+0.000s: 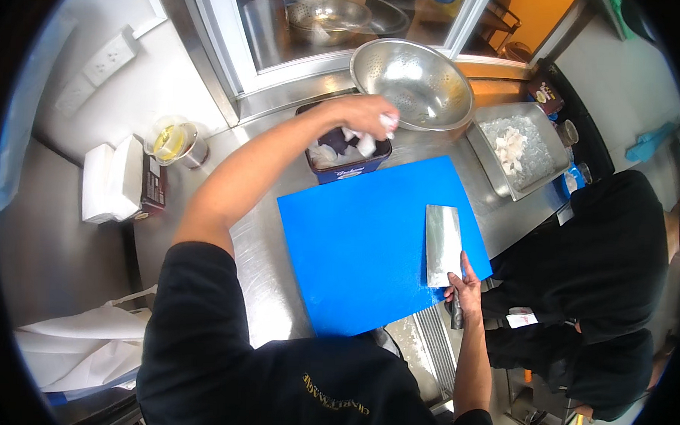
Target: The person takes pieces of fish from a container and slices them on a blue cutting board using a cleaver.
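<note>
My left hand (371, 117) is closed on some white pieces of food, above the right rear part of a dark rectangular container (350, 172). More pale pieces (331, 156) lie in that container. In my right hand (465, 287) is the handle of a cleaver (443, 244), whose broad metal blade lies over the right part of a blue cutting board (361, 247). A perforated steel colander (412, 83) stands behind the board, close to my left hand. The kind of food cannot be told.
At the right, a steel pan (515, 193) holds ice and white pieces. Co-workers in black (585, 260) stand to the right. Plastic cups (176, 145) and white paper napkins (111, 179) are on the left. A window (345, 55) rises behind the steel counter (259, 266).
</note>
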Motion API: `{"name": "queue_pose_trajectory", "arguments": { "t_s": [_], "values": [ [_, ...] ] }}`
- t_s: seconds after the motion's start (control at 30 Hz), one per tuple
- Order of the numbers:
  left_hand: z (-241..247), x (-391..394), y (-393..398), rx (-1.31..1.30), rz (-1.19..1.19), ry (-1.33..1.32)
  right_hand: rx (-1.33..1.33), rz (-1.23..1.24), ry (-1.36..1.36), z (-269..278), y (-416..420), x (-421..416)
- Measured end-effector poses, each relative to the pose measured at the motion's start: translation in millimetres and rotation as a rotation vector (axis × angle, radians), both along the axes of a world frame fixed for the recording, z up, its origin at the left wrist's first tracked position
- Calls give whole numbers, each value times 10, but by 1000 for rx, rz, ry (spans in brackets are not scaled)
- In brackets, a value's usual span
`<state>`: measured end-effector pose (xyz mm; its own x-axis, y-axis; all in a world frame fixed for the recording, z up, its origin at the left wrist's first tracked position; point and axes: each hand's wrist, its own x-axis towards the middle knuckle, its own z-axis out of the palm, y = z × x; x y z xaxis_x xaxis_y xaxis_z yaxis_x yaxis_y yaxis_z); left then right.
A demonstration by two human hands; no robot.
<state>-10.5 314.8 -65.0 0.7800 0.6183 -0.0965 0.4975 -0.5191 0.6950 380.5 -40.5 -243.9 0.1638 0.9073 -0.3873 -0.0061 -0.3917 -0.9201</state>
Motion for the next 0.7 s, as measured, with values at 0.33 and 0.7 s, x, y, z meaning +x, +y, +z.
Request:
{"name": "queue_pose_trajectory", "arguments": {
  "t_s": [0.33, 0.7],
  "values": [
    [-1055, 754, -667, 5, -235, 138, 28, -2, 53, -10, 32, -13],
    [-1500, -562, 38, 206, 201, 982, -7, 2, 51, 58, 94, -41]
  ]
}}
